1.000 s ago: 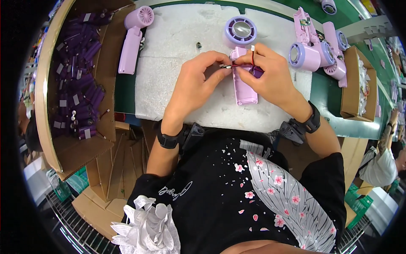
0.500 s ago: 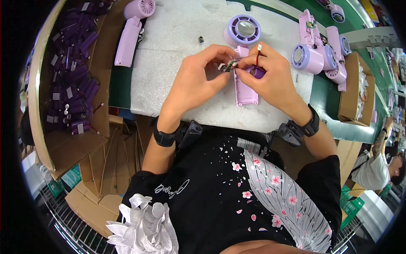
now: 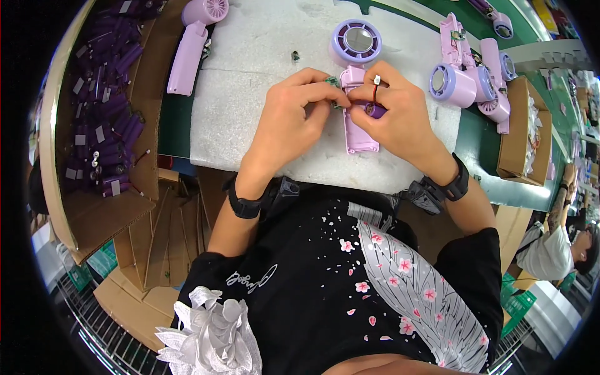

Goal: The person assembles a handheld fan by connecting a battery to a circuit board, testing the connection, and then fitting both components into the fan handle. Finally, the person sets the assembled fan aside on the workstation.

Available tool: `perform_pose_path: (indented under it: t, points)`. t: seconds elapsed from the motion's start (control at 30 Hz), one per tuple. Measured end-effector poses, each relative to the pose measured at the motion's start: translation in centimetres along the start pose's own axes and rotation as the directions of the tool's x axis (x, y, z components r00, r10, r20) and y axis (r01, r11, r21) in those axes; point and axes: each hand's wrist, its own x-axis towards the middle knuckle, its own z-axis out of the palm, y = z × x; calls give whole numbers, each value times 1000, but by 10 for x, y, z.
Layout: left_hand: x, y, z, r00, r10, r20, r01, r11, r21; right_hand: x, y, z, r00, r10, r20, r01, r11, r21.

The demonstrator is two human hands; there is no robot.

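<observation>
Both hands [image 3: 350, 115] on fan shell [image 3: 360, 131], mid-pad [image 3: 250, 69]

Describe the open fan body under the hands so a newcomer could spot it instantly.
Start at the white foam mat mid-bench. Both hands meet over a lilac handheld fan shell lying open: ring head up top, handle toward the person. Unlike the closed fan at the mat's left edge, its handle cavity is exposed.

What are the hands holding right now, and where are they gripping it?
The left hand pinches a small green circuit board by its edge. The right hand pinches a purple battery cell over the open pink fan handle.
</observation>
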Motion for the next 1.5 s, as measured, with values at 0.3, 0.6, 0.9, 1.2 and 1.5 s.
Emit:
perform_pose_path:
  t: [0.3,0.6,0.9,1.2,1.5]
  points:
    - [-3,-4,14,992,-76,-105,51,974,-221,-2,0,-4,989,-119,93,130,984,-120]
    - [-7,-2,-4,980,-156,127,196,888,-416,-4,-6,-10,959,-206,195,254,930,-267]
    - [-8,3,-5,973,-194,122,229,857,-462,-4,-11,-8,980,-96,175,136,963,-233]
    - [-7,-2,-10,969,-192,155,241,868,-434,-4,0,-9,996,21,85,-47,945,323]
    - [-7,3,-16,936,-273,224,350,799,-488,-1,-1,-11,992,57,115,-93,933,347]
